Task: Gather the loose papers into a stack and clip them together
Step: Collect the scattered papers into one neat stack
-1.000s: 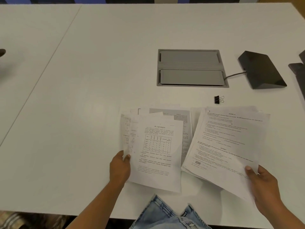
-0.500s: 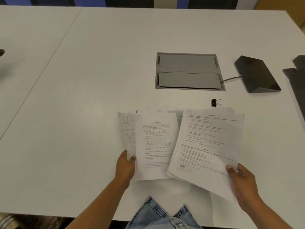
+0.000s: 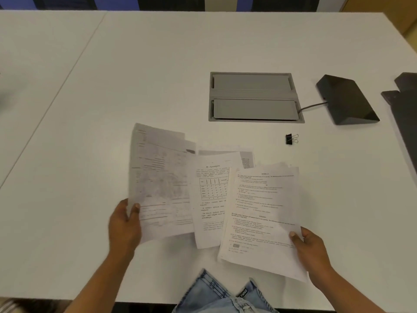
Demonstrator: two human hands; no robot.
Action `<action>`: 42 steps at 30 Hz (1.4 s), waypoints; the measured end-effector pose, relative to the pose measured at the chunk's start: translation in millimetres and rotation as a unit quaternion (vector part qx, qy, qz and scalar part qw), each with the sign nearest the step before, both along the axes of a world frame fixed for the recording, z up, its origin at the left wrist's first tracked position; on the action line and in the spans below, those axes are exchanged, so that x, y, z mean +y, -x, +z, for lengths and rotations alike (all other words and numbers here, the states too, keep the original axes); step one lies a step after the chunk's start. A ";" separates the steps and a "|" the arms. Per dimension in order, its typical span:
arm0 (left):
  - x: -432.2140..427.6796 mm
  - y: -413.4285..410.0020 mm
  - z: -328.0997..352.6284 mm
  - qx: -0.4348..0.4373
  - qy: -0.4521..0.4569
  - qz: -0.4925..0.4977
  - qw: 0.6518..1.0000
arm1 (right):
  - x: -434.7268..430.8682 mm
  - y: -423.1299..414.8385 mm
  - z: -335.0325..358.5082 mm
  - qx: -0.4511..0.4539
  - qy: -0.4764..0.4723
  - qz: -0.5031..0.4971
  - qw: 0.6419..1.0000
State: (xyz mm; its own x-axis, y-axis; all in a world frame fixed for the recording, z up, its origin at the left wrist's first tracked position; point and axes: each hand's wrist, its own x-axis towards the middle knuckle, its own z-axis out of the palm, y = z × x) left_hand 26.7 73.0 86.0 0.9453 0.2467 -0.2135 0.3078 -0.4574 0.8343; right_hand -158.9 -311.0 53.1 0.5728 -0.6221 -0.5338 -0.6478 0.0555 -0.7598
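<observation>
My left hand [image 3: 124, 224] grips the lower left corner of a bundle of printed papers [image 3: 160, 184], which is raised and tilted up off the table. My right hand [image 3: 310, 249] holds the lower right edge of a second bundle of papers [image 3: 261, 213] with printed text. Between them a sheet with a table [image 3: 211, 199] lies partly under both bundles. A small black binder clip [image 3: 291, 139] sits on the white table [image 3: 112, 86], beyond the papers to the right, touching nothing.
A grey recessed cable box [image 3: 253, 97] is set into the table behind the papers. A black wedge-shaped device [image 3: 345, 100] with a cable lies to its right, and dark objects [image 3: 404, 102] sit at the right edge. Blue jeans [image 3: 225, 294] show below the table's near edge.
My left hand has lifted its papers up and tilted them. My right hand has moved its bundle leftward, so it overlaps the middle sheet more.
</observation>
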 end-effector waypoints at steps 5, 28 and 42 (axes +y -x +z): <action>43.4 -14.2 33.2 -0.070 -0.026 0.076 0.994 | -2.8 -3.2 5.0 0.003 0.007 0.006 1.000; -107.3 41.7 64.3 0.128 0.150 -0.119 0.973 | 30.7 -41.0 69.4 -0.139 -0.155 0.071 0.975; -133.4 14.8 63.1 0.178 0.335 -0.194 0.905 | 8.2 -57.6 90.7 -0.158 -0.203 0.098 0.961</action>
